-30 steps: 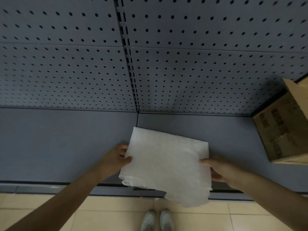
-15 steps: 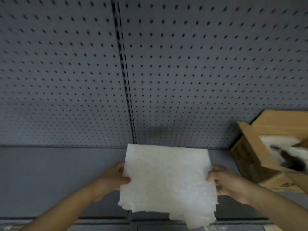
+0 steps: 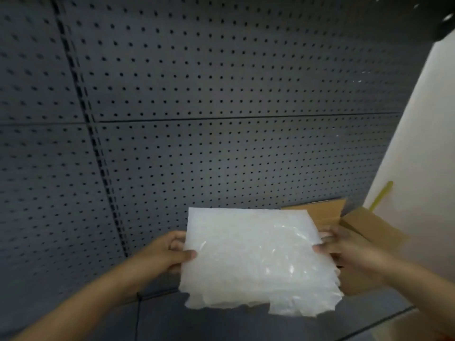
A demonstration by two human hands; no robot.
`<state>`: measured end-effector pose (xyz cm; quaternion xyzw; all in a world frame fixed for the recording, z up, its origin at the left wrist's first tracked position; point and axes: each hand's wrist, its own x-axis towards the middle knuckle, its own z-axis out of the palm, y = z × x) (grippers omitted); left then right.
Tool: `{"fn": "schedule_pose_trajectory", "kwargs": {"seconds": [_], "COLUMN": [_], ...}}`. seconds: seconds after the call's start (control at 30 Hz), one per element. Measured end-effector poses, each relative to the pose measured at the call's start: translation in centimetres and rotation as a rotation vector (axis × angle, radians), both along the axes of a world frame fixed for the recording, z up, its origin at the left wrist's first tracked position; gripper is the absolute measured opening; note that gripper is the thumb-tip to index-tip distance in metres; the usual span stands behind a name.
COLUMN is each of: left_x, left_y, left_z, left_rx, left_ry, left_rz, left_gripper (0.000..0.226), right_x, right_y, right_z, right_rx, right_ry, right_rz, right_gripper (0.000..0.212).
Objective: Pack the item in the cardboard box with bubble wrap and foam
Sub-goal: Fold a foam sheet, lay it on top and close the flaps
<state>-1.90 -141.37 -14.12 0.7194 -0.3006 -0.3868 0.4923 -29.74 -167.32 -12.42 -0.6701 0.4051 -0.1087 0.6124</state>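
A folded stack of white, translucent bubble wrap (image 3: 258,259) hangs in the air in front of me, held flat by both hands. My left hand (image 3: 170,252) grips its left edge, thumb on top. My right hand (image 3: 344,249) grips its right edge. Behind the wrap and my right hand sits the open cardboard box (image 3: 369,225) with its flaps raised; the wrap hides most of the box and all of its inside.
A dark grey pegboard wall (image 3: 221,119) fills the background above a grey shelf (image 3: 221,321). A pale wall panel (image 3: 418,156) rises at the right, with a yellow-green strip (image 3: 381,195) on it near the box.
The view has swung up and to the right. Both hands have carried the bubble wrap to the right, so it now covers the box, whose inside showed half a second ago.
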Motion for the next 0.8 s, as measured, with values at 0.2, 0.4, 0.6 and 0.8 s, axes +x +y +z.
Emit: {"fn": "schedule_pose_trajectory", "kwargs": {"seconds": [0.2,0.4,0.6,0.8], "left_x": [-6.7,-11.9,-13.8,-13.6], "left_y": [-10.4,-19.9,-25.8,-30.6], "left_z": [1.0,0.3,-2.6,-7.3], "left_rx": [-0.060,-0.063,0.067,0.185], "left_ry": [-0.012,0.069,0.166,0.098], "left_rz": [-0.067,-0.009,-0.046,-0.081], "left_gripper": [0.046,0.049,0.027,0.032], "right_x": [-7.2,-10.5,-10.7,-9.7], "right_y": [-8.8,-20.0,-28.0,-33.0], "right_z": [0.2,0.2,-2.5,-6.8], "right_rx": [-0.161,-0.186,-0.224,-0.208], "right_ry": [-0.067,0.071,0.319,0.430], "right_rz": [-0.121,-0.045,0.126,0.215], "right_gripper": [0.040,0.020,0.029,0.018]}}
